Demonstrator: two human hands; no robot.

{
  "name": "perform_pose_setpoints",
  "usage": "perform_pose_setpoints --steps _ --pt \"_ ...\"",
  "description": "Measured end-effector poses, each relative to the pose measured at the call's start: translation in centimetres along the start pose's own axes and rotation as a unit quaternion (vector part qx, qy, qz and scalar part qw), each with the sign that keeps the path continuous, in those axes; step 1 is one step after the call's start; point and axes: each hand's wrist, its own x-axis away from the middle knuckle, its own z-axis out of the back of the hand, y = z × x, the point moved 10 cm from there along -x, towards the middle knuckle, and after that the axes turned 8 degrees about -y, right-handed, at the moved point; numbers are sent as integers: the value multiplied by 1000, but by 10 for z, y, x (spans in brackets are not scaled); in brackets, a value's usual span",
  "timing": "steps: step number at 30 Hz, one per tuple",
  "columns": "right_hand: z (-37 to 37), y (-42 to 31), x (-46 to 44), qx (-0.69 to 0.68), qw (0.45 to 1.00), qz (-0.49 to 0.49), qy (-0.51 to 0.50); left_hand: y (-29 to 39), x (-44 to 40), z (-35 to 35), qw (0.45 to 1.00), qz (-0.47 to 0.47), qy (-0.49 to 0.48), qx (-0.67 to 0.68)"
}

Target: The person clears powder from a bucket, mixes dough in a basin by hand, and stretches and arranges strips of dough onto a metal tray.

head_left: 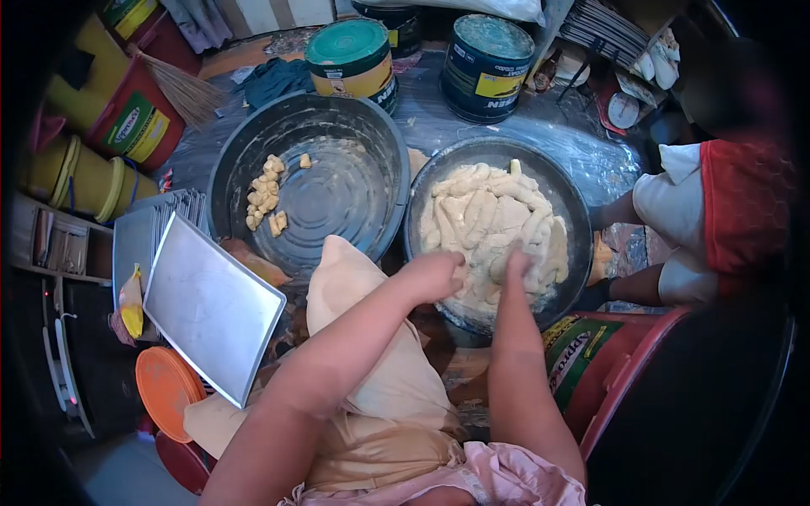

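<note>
Arms (516, 354) stretch forward, the curled left hand (440, 277) and lowered right hand (516, 263) at pale floury dough (494, 207) inside a round black basin (579, 228); grasp unclear. A rectangular silver tray (215, 304) tilts nearby.

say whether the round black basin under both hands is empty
The basin isn't empty: pale, floury dough strips cover most of its floor.

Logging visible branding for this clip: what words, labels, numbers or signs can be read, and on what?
"Approv...", ending unclear: red bucket at upper left.
"Appro...", rest unclear: red bucket at lower right.
"...SEN", apparently, beginning unclear: green-lidded pail and dark blue pail.
Too small or blurred to read: the smaller print on all four, and the label on the bucket in the top left corner.
</note>
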Motion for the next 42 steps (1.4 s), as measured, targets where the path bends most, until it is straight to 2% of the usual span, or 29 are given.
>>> perform_pose_setpoints --steps 1,2,4,6,7,8,11,14,15,17,20,22,25,26,29,30,31,32,33,35,37,39,40,42 --pt "-4 -19 27 46 995 71 47 1 -1 17 998 6 64 -6" --pt "-9 -43 63 91 981 142 95 -2 -4 21 997 33 68 -2" --pt "-26 -48 79 86 965 206 138 7 -12 6 1000 27 -9 -6" --pt "-34 -56 95 129 957 233 116 11 -19 -17 996 15 -86 -12" --pt "-36 -58 99 150 952 247 104 12 -21 -19 996 12 -93 -11" --pt "-26 -61 107 113 945 280 128 12 -22 -22 995 9 -99 -9" --pt "-2 -27 81 -32 974 193 110 12 -27 -19 997 16 -78 -14" --pt "7 -18 83 76 984 125 99 9 -29 -20 998 7 -57 -31" --pt "8 -18 77 -44 983 154 92 7 -30 -21 998 0 -53 -38" --pt "7 -16 51 -279 935 207 71 -3 -33 -26 997 11 -59 -46" --pt "25 -88 65 -430 856 218 -186 -6 -26 -21 996 30 -71 -34" --pt "35 -138 94 -435 800 230 -343 -7 -23 -20 996 39 -74 -19" --pt "59 -196 153 -460 739 216 -443 -7 -21 -19 997 43 -70 -9" --pt "60 -206 161 -458 717 240 -467 -6 -20 -19 996 43 -72 -8" --pt "45 -181 152 -426 721 201 -508 -6 -21 -20 997 35 -67 -21" --pt "45 -165 125 -320 815 251 -412 -6 -22 -20 997 31 -65 -26" --pt "41 -145 95 -204 883 294 -304 -8 -22 -21 997 33 -64 -29" --pt "38 -127 74 -81 923 327 -185 -9 -22 -21 997 35 -63 -31" --pt "33 -103 57 -36 943 311 -108 -10 -22 -22 997 36 -63 -34" --pt "30 -59 39 55 960 271 51 -12 -24 -24 996 45 -69 -26" --pt "1 -15 35 -25 988 150 41 -12 -25 -24 996 44 -72 -22" --pt "-33 -12 75 4 969 234 83 -10 -24 -21 997 35 -70 -23" --pt "-49 -26 102 112 954 270 65 -11 -27 -23 996 32 -75 -21" --pt "-66 -55 159 322 887 331 26 -13 -32 -29 996 27 -86 -17"
